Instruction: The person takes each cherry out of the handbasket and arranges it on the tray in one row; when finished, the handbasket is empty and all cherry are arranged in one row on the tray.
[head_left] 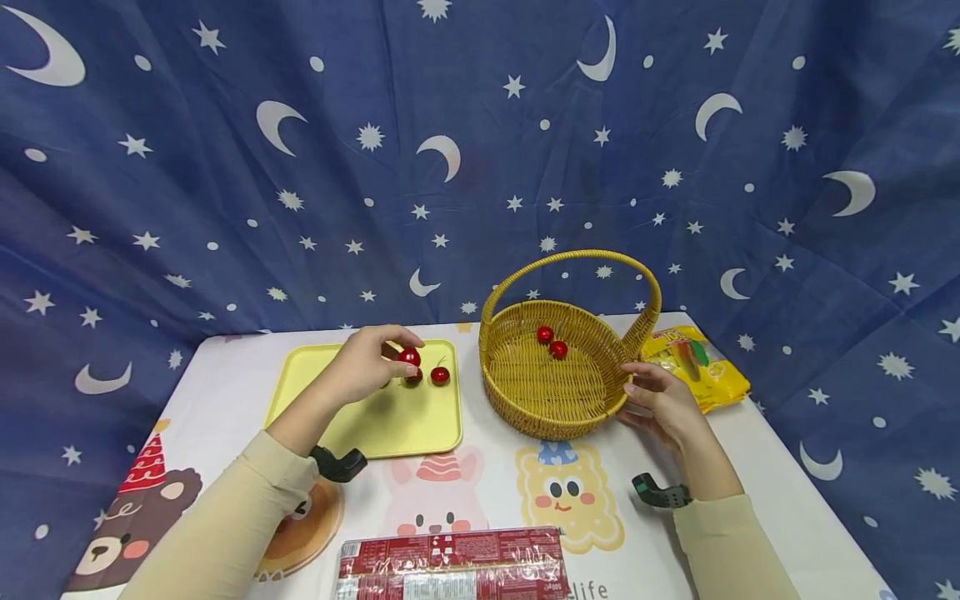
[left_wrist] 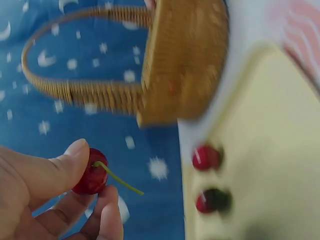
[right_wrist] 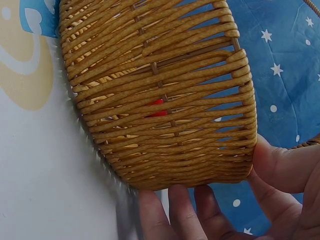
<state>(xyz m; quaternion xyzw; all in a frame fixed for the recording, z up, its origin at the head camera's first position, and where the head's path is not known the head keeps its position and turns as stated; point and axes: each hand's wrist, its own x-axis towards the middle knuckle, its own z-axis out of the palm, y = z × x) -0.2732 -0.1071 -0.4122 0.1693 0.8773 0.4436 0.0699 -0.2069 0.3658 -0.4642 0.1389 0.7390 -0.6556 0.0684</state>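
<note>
My left hand pinches a red cherry between thumb and fingers, its green stem sticking out. In the head view that hand is over the yellow tray, where more cherries lie, one of them a red cherry near the tray's right side. To the right stands a woven basket with a tall arched handle and two cherries inside. My right hand grips the basket's right side, thumb at the rim and fingers against the outer wall.
A yellow snack bag lies behind the basket at the right. Near the front edge is a red printed package. A blue curtain with moons and stars hangs behind the table, whose white cover carries cartoon prints.
</note>
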